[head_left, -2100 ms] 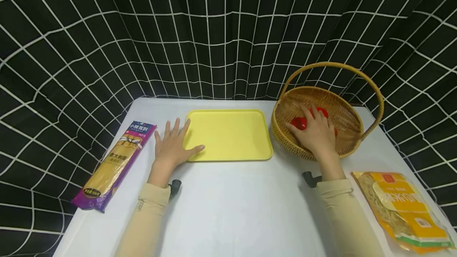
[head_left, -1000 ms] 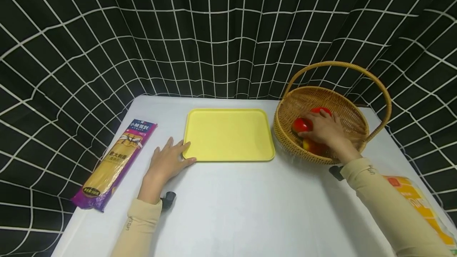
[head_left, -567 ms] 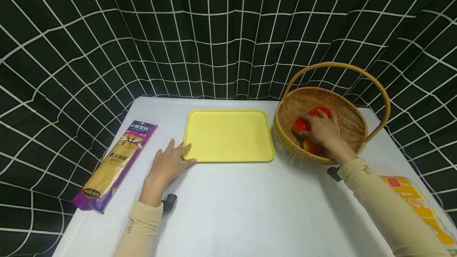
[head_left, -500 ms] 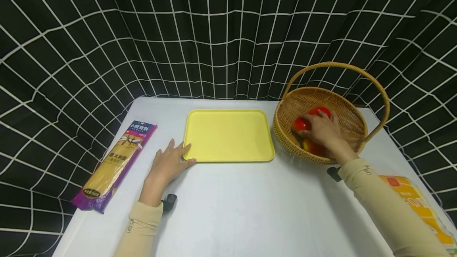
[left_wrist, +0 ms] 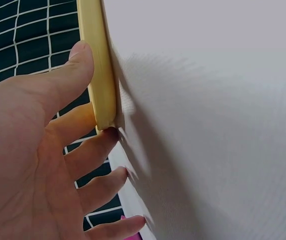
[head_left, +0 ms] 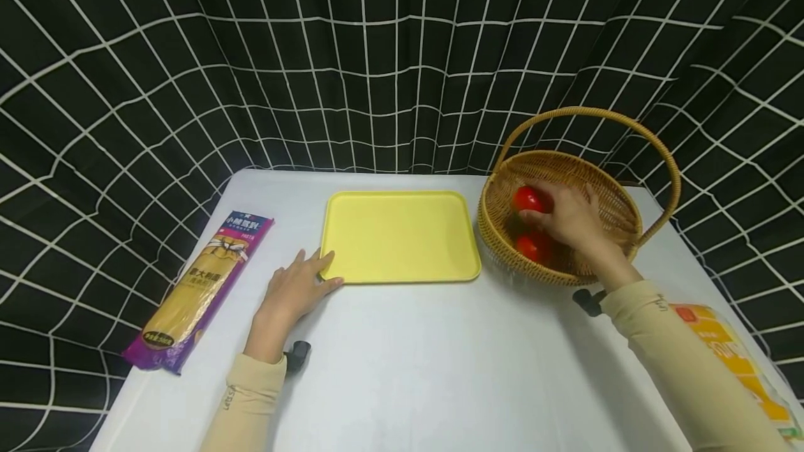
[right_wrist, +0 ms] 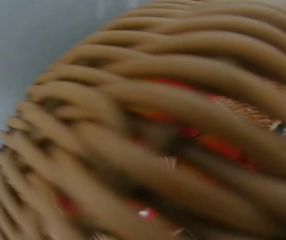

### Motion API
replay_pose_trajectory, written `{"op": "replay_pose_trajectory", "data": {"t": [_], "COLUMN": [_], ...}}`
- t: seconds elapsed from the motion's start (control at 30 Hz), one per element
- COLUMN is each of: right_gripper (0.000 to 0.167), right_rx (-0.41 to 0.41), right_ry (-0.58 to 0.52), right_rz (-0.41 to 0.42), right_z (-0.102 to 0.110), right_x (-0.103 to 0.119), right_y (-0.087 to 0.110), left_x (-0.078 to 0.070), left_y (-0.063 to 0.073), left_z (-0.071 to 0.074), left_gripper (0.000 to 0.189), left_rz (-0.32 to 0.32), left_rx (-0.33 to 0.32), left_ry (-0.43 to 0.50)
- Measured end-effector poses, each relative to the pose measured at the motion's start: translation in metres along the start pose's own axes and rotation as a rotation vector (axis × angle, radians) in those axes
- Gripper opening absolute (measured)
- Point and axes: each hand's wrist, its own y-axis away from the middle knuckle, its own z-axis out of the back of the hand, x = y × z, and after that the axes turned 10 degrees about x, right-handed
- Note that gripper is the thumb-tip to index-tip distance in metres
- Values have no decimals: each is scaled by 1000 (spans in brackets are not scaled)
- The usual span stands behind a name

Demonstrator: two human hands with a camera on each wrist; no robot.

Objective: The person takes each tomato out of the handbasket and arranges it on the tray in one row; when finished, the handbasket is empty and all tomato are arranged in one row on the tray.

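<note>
My left hand (head_left: 294, 293) rests at the near left corner of a yellow tray (head_left: 402, 279). Its thumb and index finger touch the rim from either side of that corner, while the other fingers are spread loosely toward the white table. Inside the wicker basket (head_left: 511, 260), my right hand (head_left: 570, 218) grips a shiny red round fruit (head_left: 526, 199) between thumb and fingers. Below it lies another red fruit (head_left: 530, 248), partly in shadow. The right wrist view is blurred by the basket weave (right_wrist: 148, 110), which hides that hand.
A purple pasta packet (head_left: 201, 291) lies at the left of the table. An orange noodle packet (head_left: 731, 361) is at the right, partly covered by the right sleeve. The basket's tall handle (head_left: 587, 111) arches over its opening. A black gridded curtain (head_left: 402, 54) stands behind the table.
My left hand has drawn back from over the tray to its near corner. The right hand has taken hold of the red fruit and raised it slightly; another red fruit shows beneath.
</note>
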Motion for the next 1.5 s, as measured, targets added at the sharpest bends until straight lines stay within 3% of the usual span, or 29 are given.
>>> {"op": "replay_pose_trajectory", "data": {"t": [0.27, 0.47, 0.57, 0.8, 1.0, 1.2, 1.5], "right_gripper": [68, 65, 64, 65, 64, 64, 64], "right_rx": [-90, -187, -197, -154, -156, -144, -71], "right_ry": [-72, -164, -224, -336, -421, -493, -575], "right_rz": [32, 137, 187, 235, 263, 322, 325], "right_z": [20, 27, 24, 12, -3, -26, -70], "right_x": [30, 59, 73, 105, 136, 172, 219], "right_y": [5, 9, 9, 3, -14, -35, -57], "left_x": [2, 1, 1, 1, 1, 5, 6], "left_y": [-1, -1, -1, -1, -1, -3, -4], "left_z": [0, 0, 0, 3, 5, 3, 3], "left_gripper": [67, 68, 68, 68, 68, 68, 69], "left_rz": [14, 20, 20, 26, 26, 34, 18], "left_rx": [10, 16, 20, 31, 40, 44, 57], "left_ry": [3, 13, 15, 31, 43, 54, 62]}}
